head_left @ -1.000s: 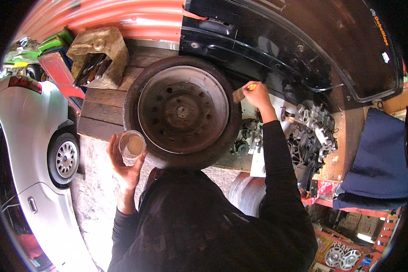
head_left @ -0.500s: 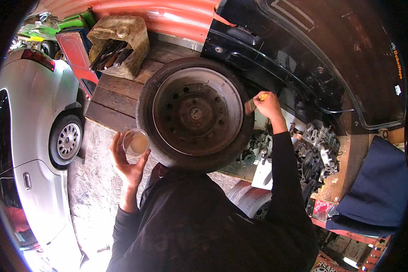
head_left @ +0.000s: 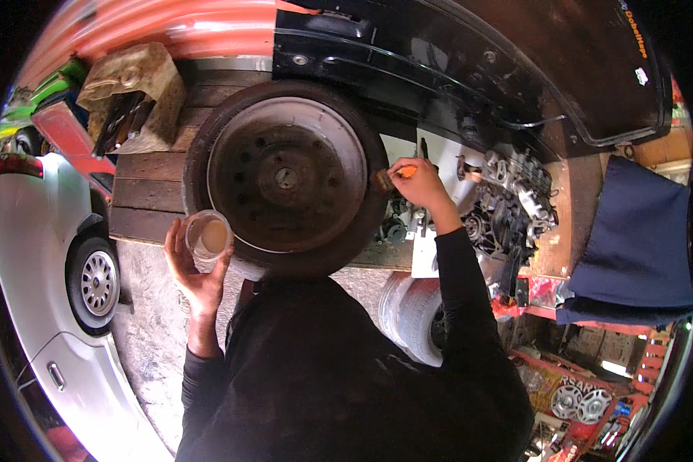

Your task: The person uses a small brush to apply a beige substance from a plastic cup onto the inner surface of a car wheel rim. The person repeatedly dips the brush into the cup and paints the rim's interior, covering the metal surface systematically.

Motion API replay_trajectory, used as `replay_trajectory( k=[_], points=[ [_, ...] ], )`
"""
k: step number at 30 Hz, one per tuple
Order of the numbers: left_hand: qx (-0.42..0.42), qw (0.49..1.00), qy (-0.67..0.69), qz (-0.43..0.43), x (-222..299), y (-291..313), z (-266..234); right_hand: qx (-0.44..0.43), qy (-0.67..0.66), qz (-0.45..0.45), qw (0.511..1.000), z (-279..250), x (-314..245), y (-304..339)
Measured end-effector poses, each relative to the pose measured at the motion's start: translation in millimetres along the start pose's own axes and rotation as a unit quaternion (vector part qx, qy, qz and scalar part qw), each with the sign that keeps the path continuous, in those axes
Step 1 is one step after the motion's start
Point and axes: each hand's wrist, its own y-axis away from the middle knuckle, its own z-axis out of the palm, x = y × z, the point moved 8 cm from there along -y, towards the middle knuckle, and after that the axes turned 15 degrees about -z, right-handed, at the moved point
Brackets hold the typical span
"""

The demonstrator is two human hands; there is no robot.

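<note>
A car wheel with its tire (head_left: 285, 177) lies flat on a wooden bench, its steel rim brown and dusty. In my right hand (head_left: 423, 185) is a paintbrush (head_left: 383, 180) with an orange-yellow handle, my fingers wrapped round it. Its bristles meet the tire's right sidewall. My left hand (head_left: 196, 269) holds a clear plastic cup (head_left: 209, 236) by its sides at the wheel's lower left edge. Pale tan liquid shows in the cup.
A cut-open, dirty jerrycan (head_left: 135, 100) with tools stands on the bench (head_left: 154, 185) at the far left. Metal engine parts (head_left: 516, 208) crowd the right side. A black car panel (head_left: 408, 69) leans behind. A silver car (head_left: 46, 254) stands left; stacked tires (head_left: 412, 316) lie below the bench.
The view has swung to the right, so the wheel and bench sit further left. The brush stays at the tire's right side, and the cup stays in my left hand.
</note>
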Motion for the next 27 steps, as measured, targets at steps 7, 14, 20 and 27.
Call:
replay_trajectory(
  k=[7,14,20,27],
  points=[
    [-0.057,0.998,-0.012,0.027,3.0,-10.3,18.1,-0.002,0.037,0.01,0.999,4.5,-30.1,30.8],
    [-0.091,0.995,0.006,0.029,10.9,-16.1,33.0,0.036,0.017,0.015,0.999,20.2,-2.5,42.4],
    [-0.076,0.997,-0.01,0.024,16.2,-17.0,29.0,-0.109,-0.064,0.051,0.991,16.1,-36.2,61.0],
    [-0.078,0.996,-0.009,0.037,13.2,-15.1,27.9,-0.017,0.012,0.091,0.996,4.5,-3.8,40.4]
  ],
)
